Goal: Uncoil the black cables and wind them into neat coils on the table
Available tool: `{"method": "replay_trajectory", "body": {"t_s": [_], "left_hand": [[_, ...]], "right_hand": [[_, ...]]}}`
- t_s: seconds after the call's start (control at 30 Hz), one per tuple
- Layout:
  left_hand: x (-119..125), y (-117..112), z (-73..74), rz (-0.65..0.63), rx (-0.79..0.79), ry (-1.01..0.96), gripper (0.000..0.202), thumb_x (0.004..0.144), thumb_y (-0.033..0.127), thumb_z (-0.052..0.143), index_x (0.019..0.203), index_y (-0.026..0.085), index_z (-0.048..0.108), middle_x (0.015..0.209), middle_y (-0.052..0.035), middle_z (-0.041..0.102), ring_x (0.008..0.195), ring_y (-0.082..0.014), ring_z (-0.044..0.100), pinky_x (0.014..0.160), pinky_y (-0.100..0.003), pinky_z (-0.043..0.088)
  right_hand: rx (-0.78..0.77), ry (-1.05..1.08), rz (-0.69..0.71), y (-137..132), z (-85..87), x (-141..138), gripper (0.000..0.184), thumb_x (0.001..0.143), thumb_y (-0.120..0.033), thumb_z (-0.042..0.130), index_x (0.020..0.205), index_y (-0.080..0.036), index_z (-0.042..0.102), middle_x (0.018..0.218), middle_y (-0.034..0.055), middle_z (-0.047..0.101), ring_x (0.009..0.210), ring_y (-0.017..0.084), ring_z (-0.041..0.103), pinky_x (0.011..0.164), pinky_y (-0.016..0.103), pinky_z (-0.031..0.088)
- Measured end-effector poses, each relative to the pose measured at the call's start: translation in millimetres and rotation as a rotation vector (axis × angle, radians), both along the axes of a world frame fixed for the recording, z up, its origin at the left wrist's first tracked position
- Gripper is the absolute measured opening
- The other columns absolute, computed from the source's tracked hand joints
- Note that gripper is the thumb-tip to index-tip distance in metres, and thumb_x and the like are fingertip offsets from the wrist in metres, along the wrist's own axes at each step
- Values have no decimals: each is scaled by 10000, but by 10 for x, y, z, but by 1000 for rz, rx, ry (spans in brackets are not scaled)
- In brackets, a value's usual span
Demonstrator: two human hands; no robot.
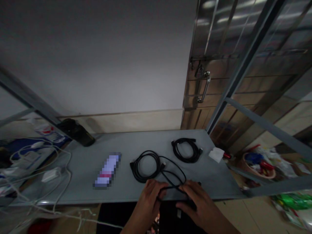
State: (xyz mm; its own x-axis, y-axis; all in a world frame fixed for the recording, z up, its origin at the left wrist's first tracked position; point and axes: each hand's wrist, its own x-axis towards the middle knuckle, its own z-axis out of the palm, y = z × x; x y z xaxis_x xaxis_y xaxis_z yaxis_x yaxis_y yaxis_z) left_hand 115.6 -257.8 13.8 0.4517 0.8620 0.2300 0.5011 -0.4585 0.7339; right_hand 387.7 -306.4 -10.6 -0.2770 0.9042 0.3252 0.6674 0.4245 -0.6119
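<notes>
A black cable [172,187] runs between my two hands at the front edge of the grey table. My left hand [148,196] has its fingers closed on one part of it. Further right, my right hand [198,203] grips another part, thumb apart and low. Loose loops of black cable lie just beyond the hands. Near the left hand rests a coiled black cable [138,176] with plugs at its ends. A second coiled black cable [195,154] lies farther back on the right. Which strand belongs to the left coil is hard to tell.
A blurred-out phone [108,169] lies on the table [85,165], with a dark bottle [79,133] behind. White cables and an adapter [51,174] clutter the left end. White paper [216,154] sits at right, near metal frame posts [234,84]. A filled basket [246,169] stands beyond.
</notes>
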Motion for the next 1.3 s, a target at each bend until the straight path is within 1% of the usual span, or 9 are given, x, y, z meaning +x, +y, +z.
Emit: {"method": "replay_trajectory", "body": {"t_s": [0.2,0.37,0.53,0.7,0.87,1.0,1.07,1.17,1.3], "left_hand": [[30,89,550,65,-105,-289,285,1132,370,640,1328,283,829,961,-79,818,901,-247,782,886,-359,613],[84,166,730,241,-233,-548,320,1064,539,752,1163,257,864,811,-44,734,676,-171,631,656,-285,523],[152,329,683,425,-485,-971,438,893,573,943,1111,216,817,821,9,654,593,-62,454,507,-165,343],[118,447,435,517,-821,-1185,617,671,423,1101,1152,171,808,878,32,645,554,-25,388,374,-103,223],[160,360,231,472,-1089,-1253,563,718,218,1058,1214,136,804,928,0,721,559,-42,517,326,-108,284],[283,222,173,403,-1174,-1206,564,819,239,1001,1331,157,780,1163,-118,828,783,-175,774,365,-165,438],[324,167,167,348,-1182,-1192,576,853,276,985,1375,167,769,1318,-177,824,973,-269,837,458,-230,571],[322,116,187,351,-1152,-1237,543,885,314,974,1367,150,785,1451,-219,785,1258,-362,805,836,-379,722],[202,98,250,397,-1118,-1285,511,905,358,959,1343,138,814,1495,-229,765,1342,-388,767,1056,-440,664]], "right_hand": [[1,167,-119,99,230,-31,526,1126,-578,681,1512,-238,577,1251,141,751,1066,267,775,984,378,670],[10,322,-149,212,565,-33,425,1117,-540,698,1395,-234,595,1041,62,720,886,208,711,826,290,627],[-151,506,-172,215,664,136,375,1177,-561,567,1324,-225,648,1007,54,690,893,203,678,793,273,589],[-244,662,-315,197,581,143,507,1122,-735,572,1073,-232,610,850,-11,517,758,178,529,679,273,494],[-337,717,-332,163,470,-113,512,1019,-734,745,1139,-246,649,1137,87,720,1006,246,693,909,351,602],[-434,762,-260,150,393,-321,595,962,-707,836,1292,-250,644,1366,152,751,1242,338,747,1109,491,607],[-468,821,-250,167,374,-379,488,1028,-701,770,1150,-258,604,1168,101,785,979,284,807,960,453,668],[-524,913,-269,210,362,-393,503,1091,-730,661,996,-269,484,888,5,715,556,180,690,576,340,642],[-572,945,-269,247,358,-320,570,1051,-793,677,998,-269,459,871,-2,678,534,191,700,357,260,523]]}}
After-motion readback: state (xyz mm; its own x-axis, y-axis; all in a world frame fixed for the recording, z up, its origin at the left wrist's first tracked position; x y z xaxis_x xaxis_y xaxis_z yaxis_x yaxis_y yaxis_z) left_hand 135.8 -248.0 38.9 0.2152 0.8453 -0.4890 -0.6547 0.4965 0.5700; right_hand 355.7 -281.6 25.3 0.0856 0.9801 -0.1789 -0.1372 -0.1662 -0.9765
